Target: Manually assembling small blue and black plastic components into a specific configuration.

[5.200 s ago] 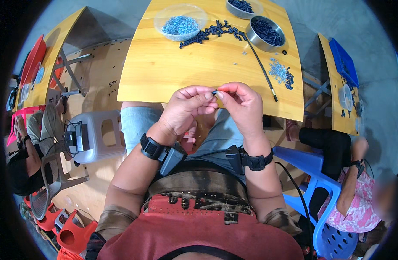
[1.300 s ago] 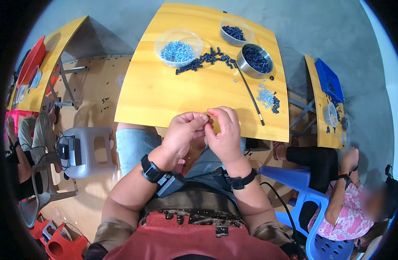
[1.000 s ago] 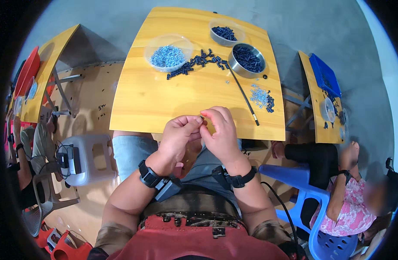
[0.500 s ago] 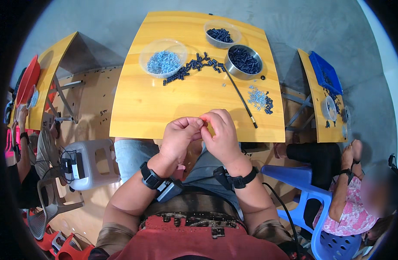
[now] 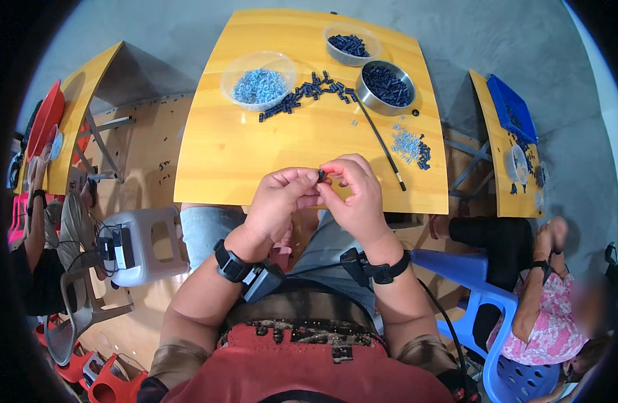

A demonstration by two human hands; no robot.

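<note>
The small dark piece (image 5: 321,175) is between the two hands, just above the near part of the worktop (image 5: 255,154). The left hand (image 5: 275,205) pinches it at its left side, thumb and forefinger brought together. The right hand (image 5: 359,201) is just beside, its fingers curled; whether they also grip, I cannot tell. The long axis seems to point toward the far side, but fingers hide part.
</note>
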